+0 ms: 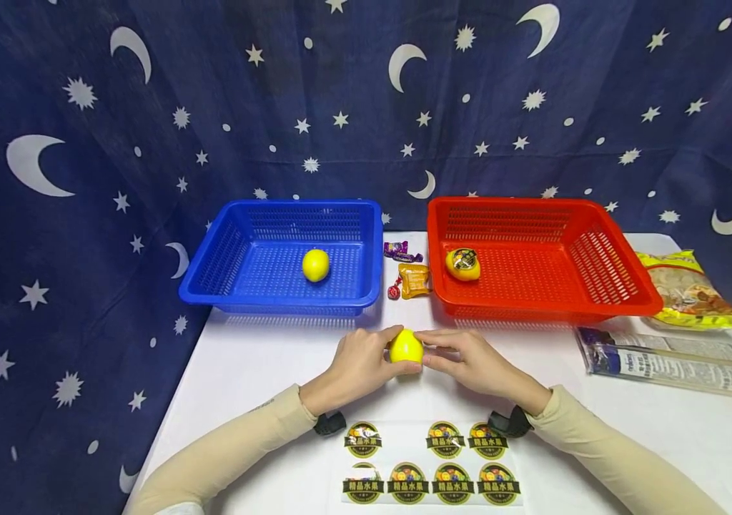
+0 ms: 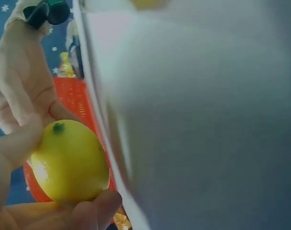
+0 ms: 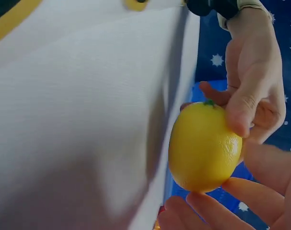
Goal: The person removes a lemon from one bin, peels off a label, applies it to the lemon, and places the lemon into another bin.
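Note:
A yellow lemon (image 1: 406, 348) sits between both hands just above the white table (image 1: 263, 365), in front of the two baskets. My left hand (image 1: 361, 363) grips its left side and my right hand (image 1: 465, 359) its right side, fingers curled round it. In the left wrist view the lemon (image 2: 68, 160) shows a green stem end, with my thumb under it. The right wrist view shows the same lemon (image 3: 205, 146) pinched from both sides. A sheet of round fruit stickers (image 1: 430, 465) lies near the table's front edge, between my forearms.
A blue basket (image 1: 224, 250) at back left holds one plain lemon (image 1: 316, 265). A red basket (image 1: 597, 272) at back right holds a lemon with a sticker (image 1: 463, 264). Wrapped candies (image 1: 407, 275) lie between them. Snack packets (image 1: 681, 357) lie at the right.

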